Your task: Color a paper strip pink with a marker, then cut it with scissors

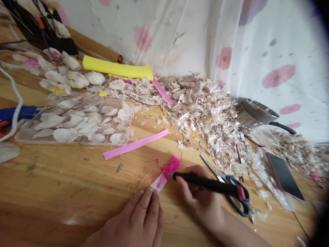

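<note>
My right hand [200,197] grips a black marker pen [208,183] whose tip rests on a small white paper strip [167,173], much of it coloured magenta. My left hand [136,219] lies flat on the wooden table [64,185], its fingertips pressing down the strip's near white end. Blue-handled scissors [231,187] lie on the table just behind my right hand, partly hidden by the pen.
A long pink paper strip [136,144] lies beyond the hands. A clear tray [74,123] of white petals sits at left beside a blue glue gun [17,113]. Pale scraps [205,109], a yellow roll [118,68], a metal pan [257,115] and a phone [284,176] fill the right.
</note>
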A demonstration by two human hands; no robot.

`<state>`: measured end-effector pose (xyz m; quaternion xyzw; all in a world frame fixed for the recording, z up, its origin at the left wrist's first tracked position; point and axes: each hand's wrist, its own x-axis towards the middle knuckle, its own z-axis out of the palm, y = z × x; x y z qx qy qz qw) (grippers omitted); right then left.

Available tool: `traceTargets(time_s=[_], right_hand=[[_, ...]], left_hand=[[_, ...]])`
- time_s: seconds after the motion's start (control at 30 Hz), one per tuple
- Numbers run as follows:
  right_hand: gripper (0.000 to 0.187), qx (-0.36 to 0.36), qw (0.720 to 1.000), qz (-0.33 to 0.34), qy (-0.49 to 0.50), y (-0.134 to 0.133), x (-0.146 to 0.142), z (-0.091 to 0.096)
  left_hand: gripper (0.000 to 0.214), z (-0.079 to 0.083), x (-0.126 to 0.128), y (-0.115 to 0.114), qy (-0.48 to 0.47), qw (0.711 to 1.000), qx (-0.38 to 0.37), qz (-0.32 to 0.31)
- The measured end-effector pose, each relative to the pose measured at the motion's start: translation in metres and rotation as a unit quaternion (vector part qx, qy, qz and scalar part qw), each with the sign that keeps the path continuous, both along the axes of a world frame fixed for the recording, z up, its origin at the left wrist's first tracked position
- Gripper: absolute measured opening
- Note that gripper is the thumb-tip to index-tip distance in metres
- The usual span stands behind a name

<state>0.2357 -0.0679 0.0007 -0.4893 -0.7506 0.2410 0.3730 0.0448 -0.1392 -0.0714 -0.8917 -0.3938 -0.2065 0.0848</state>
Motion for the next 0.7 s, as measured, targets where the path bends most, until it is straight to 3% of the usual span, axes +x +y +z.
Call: traceTargets(time_s=[0.07, 0.2, 0.37, 0.5, 0.7], right_hand=[[0.004, -0.004, 1.000, -0.014, 0.019, 0.0004, 0.0011, -0.0011], [0.011, 0.007, 0.999, 0.042, -0.021, -0.0018, 0.0020, -0.0016], [0.009, 0.017, 1.000, -0.010, -0.004, -0.0001, 0.0008, 0.0015], [0.010, 0.040, 0.996, 0.054, -0.051, 0.0000, -0.0001, 0.0040], [0.006, 0.010, 0.999, -0.003, -0.043, 0.0001, 0.0064, -0.0010]], left_hand=[[0.035, 0.0025, -0.0011, 0.0014, 0.011, 1.000, 0.006, -0.018], [0.034, 0.0060, -0.0024, 0.0032, 0.020, 0.999, 0.023, -0.018], [0.035, 0.0073, -0.0023, 0.0035, 0.040, 0.999, 0.019, -0.022], [0.035, 0.0062, -0.0018, 0.0030, 0.026, 0.999, 0.029, -0.013], [0.036, 0.0081, -0.0026, 0.0035, 0.029, 0.999, 0.003, -0.028]])
